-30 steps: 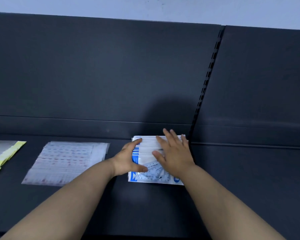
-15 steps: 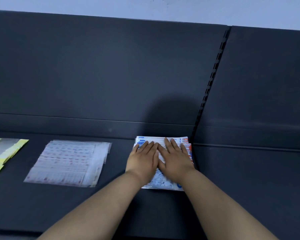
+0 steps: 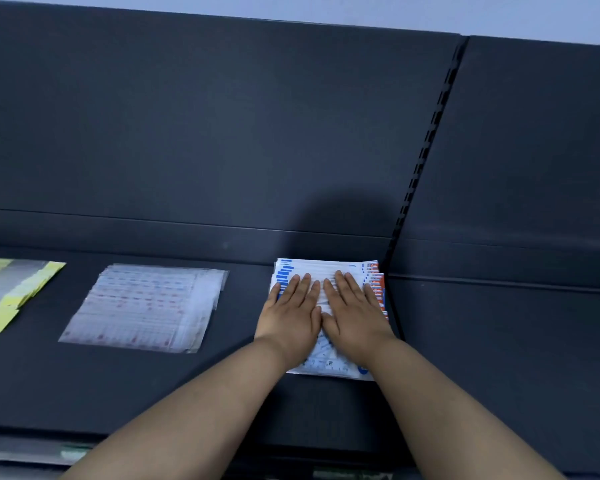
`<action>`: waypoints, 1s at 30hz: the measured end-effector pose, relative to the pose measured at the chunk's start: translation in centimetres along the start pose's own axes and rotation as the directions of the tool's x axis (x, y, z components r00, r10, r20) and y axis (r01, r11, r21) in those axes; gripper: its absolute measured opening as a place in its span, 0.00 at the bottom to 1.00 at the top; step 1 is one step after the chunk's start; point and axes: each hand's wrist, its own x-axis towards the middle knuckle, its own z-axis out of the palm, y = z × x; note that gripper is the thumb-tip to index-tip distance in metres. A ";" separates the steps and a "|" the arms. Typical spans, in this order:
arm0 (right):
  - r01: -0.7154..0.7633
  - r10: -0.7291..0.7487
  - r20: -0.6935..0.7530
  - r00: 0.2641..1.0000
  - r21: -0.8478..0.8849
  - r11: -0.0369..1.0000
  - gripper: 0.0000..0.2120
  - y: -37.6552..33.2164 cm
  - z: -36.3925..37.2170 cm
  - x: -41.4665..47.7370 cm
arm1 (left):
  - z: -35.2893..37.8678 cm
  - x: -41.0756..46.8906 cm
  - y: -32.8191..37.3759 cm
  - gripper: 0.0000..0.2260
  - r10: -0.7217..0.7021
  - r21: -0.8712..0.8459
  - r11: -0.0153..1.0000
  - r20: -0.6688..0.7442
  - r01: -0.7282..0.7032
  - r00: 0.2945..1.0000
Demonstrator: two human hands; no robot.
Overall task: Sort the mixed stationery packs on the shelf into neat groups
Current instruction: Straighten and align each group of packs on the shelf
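A stack of blue-and-white ruler-set packs [image 3: 321, 266] lies on the dark shelf [image 3: 243, 382], tight against the slotted upright on its right; orange-edged packs show at the stack's right side. My left hand [image 3: 290, 317] and my right hand [image 3: 352, 311] both press flat on top of this stack, fingers straight, side by side and touching. To the left lies a pile of clear packs with red print [image 3: 146, 303]. Farther left, a pile of yellow-labelled clear packs [image 3: 13, 292] runs off the frame edge.
A slotted black upright [image 3: 426, 147] divides this shelf bay from the bay on the right. The dark back panel rises behind the piles. Below the shelf's front edge, a lower shelf with some packaging [image 3: 32, 452] shows dimly.
My left hand left the stack's left edge and now lies flat on top beside my right hand. The stack sits squarer, with orange pack edges showing at its right.
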 end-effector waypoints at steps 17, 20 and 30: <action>-0.110 0.112 -0.033 0.993 0.053 0.993 0.27 -0.9 -2.2 1.9 | -1.7 2.2 -0.3 0.24 -0.099 -0.097 0.991 -0.025 0.096 0.995; -0.146 0.142 0.049 0.989 0.081 0.986 0.27 -0.6 -1.4 2.3 | -1.0 2.5 -0.4 0.24 -0.120 -0.061 0.990 0.064 0.124 0.991; -0.187 0.188 -0.065 0.980 0.016 0.982 0.23 -1.3 -1.7 1.5 | -0.7 1.7 -0.1 0.23 -0.136 -0.059 0.989 0.000 0.136 0.991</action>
